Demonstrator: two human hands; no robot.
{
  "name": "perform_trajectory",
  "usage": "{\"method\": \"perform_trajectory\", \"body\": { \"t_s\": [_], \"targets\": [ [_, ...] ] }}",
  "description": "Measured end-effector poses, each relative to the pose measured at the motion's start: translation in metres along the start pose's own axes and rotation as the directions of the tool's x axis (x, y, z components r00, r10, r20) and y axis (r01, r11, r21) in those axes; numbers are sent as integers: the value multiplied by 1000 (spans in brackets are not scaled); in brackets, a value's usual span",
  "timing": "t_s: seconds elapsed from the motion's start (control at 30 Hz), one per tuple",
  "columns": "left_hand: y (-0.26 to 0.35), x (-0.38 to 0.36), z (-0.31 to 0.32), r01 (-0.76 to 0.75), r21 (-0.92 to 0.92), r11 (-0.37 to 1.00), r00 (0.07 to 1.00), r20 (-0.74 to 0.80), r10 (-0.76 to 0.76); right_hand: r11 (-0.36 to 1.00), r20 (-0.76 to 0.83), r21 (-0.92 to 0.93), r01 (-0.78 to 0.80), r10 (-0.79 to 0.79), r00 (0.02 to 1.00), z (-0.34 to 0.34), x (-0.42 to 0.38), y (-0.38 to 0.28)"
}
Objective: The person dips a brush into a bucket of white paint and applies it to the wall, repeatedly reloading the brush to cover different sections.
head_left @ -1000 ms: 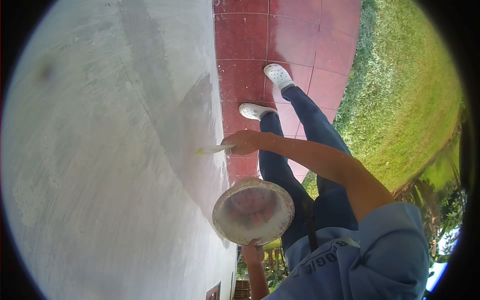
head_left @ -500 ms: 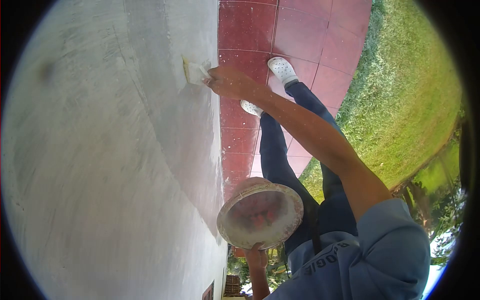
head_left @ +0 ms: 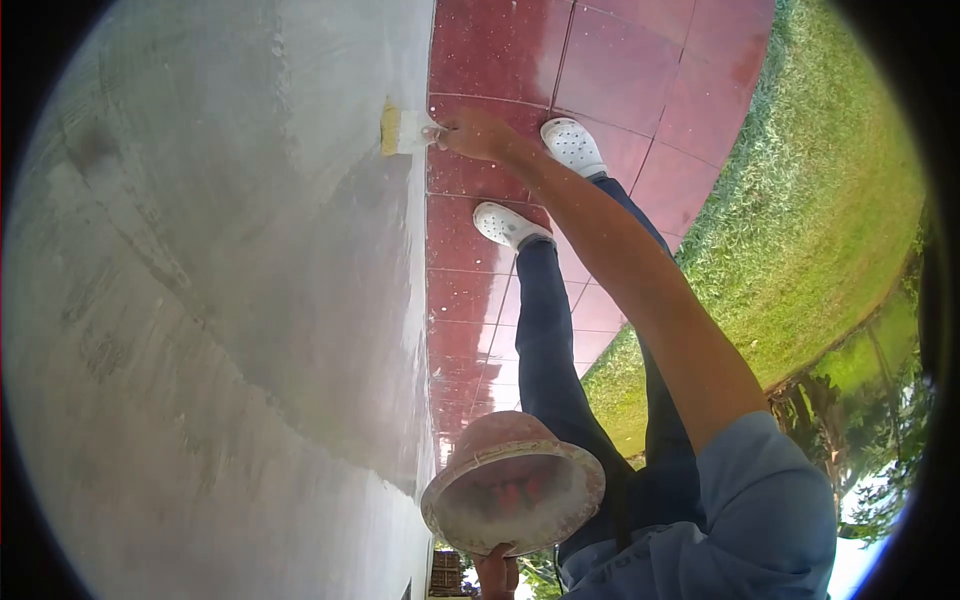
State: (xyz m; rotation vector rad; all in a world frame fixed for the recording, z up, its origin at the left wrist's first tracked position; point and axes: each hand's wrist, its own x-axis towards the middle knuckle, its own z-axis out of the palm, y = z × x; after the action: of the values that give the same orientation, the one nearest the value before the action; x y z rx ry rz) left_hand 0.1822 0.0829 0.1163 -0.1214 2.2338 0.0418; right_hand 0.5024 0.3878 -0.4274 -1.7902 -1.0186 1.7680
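Note:
My right hand (head_left: 472,134) is closed around the handle of a wide flat paintbrush (head_left: 410,131), at the end of an outstretched arm. The brush's yellowish bristles lie against the grey wall (head_left: 250,300), close to its bottom edge. A darker, damp-looking area of wall spreads around and below the brush in the view. In my left hand (head_left: 496,572) is a stained round bowl (head_left: 590,500), gripped at its rim and tilted so its inside shows. Whitish smears and a reddish patch show inside the bowl, which is held in front of my legs.
Red floor tiles (head_left: 475,235) with white specks run along the wall's foot. My feet, in white clogs (head_left: 572,146), stand on them. Grass (head_left: 800,220) borders the tiles on the right, with trees (head_left: 870,450) beyond.
My right hand and the brush have shifted slightly right and up in view, nearer the wall's bottom edge. The bowl and my left hand appear lower in the view.

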Motion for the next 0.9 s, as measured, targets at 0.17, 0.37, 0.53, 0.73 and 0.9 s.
{"method": "perform_trajectory", "body": {
  "t_s": [0.17, 0.37, 0.53, 0.73, 0.9],
  "targets": [
    [0, 6, -2, -5, -7, 1000, 999, -40, 5, 962, -129, -239, -129, 100, 987, -5, -9, -25],
    [6, 12, 1, 29, -8, 1000, 999, 16, -29, 1000, -157, -10, 16, -17, 987, -9, -148, -142],
    [19, 6, 20, 30, -54, 998, 999, 37, -28, 871, -36, 195, 451, -453, 891, -28, -181, -172],
    [5, 22, 2, -9, 47, 999, 999, 40, 7, 736, -122, 548, 398, -400, 908, 36, -18, -50],
    [10, 19, 10, 1, 10, 1000, 999, 53, -2, 991, -138, -17, -130, 127, 982, -11, 3, 23]
  ]
}}
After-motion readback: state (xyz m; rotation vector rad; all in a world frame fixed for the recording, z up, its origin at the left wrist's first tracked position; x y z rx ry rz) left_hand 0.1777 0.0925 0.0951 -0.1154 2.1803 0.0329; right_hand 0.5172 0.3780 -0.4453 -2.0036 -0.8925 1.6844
